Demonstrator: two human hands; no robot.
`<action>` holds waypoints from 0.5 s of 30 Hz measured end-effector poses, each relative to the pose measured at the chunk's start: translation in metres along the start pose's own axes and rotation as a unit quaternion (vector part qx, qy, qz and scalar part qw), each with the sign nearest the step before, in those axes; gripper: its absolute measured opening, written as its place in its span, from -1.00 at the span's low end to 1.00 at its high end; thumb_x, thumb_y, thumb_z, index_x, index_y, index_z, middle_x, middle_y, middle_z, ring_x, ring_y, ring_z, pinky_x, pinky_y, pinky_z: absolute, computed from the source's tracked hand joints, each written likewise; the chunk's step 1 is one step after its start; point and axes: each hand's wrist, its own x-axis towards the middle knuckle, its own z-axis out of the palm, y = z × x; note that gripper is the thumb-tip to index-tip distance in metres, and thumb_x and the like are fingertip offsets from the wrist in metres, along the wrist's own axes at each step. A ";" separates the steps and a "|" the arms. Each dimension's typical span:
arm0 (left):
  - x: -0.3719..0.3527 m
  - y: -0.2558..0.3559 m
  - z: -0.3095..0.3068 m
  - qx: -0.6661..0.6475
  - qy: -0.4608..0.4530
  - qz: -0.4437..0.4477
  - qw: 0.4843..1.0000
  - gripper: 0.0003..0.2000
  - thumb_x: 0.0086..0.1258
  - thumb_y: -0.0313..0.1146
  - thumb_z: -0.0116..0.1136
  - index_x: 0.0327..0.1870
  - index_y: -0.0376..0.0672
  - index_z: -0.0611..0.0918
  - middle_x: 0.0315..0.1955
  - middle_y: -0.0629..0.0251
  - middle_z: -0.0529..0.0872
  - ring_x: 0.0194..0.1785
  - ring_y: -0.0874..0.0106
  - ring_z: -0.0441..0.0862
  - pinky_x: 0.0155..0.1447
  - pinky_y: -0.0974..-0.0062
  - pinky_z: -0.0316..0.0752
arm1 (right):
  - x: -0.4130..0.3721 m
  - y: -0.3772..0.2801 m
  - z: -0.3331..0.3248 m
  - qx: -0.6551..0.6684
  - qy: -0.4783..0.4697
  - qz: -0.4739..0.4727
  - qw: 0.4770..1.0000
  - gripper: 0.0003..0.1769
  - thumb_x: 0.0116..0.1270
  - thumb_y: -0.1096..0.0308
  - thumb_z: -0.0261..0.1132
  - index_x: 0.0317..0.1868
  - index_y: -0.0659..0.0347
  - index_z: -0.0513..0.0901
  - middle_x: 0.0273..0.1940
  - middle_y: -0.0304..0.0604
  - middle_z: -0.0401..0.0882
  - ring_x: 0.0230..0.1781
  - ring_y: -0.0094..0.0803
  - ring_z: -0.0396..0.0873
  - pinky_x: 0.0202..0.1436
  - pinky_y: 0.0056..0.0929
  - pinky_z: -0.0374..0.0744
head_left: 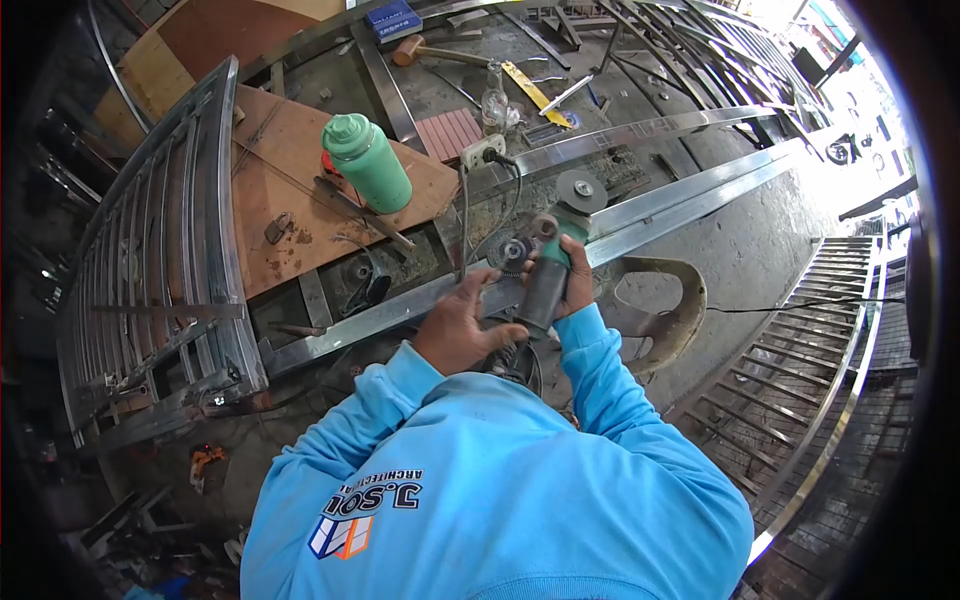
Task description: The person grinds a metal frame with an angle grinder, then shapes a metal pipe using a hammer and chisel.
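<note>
Where the near edge of the metal rail passes beneath, the angle grinder, probably heavy and rigid, best held round its dark barrel, is gripped by the right hand, the left hand open beside it.

From my station I see a flat, angular brown wooden board carrying an upright mint-green lidded bottle, a small dark metal piece and a slim metal bar. Beyond, a dusty grey surface bears a wooden-handled mallet and a long yellow flat strip.
</note>
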 end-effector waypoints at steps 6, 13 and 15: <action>0.005 -0.003 0.012 0.049 -0.082 0.063 0.993 -0.20 0.02 -0.22 0.51 0.32 -0.14 0.33 0.16 -0.05 0.49 0.19 -0.04 0.49 0.25 0.19 0.46 | 0.005 0.008 0.025 -0.029 0.036 0.006 0.999 -0.49 0.19 -0.04 0.35 -0.15 0.27 0.50 -0.38 -0.02 0.61 -0.45 -0.22 0.64 -0.30 -0.24 0.69; 0.004 -0.005 0.018 -0.008 -0.013 0.174 0.985 -0.33 0.18 -0.16 0.43 0.28 -0.11 0.37 -0.05 -0.05 0.60 -0.05 0.12 0.64 -0.03 0.24 0.57 | 0.007 0.007 0.013 -0.087 0.078 -0.032 0.993 -0.52 0.24 -0.01 0.33 -0.21 0.31 0.49 -0.45 -0.03 0.61 -0.52 -0.23 0.66 -0.41 -0.28 0.73; 0.009 0.008 0.009 -0.035 -0.069 -0.008 0.997 -0.47 0.25 -0.13 0.36 0.17 -0.15 0.46 -0.21 0.00 0.65 -0.17 0.20 0.65 -0.09 0.28 0.54 | 0.006 0.010 0.006 -0.075 0.070 -0.011 0.995 -0.52 0.19 0.03 0.38 -0.09 0.24 0.50 -0.40 -0.09 0.61 -0.49 -0.25 0.64 -0.38 -0.29 0.70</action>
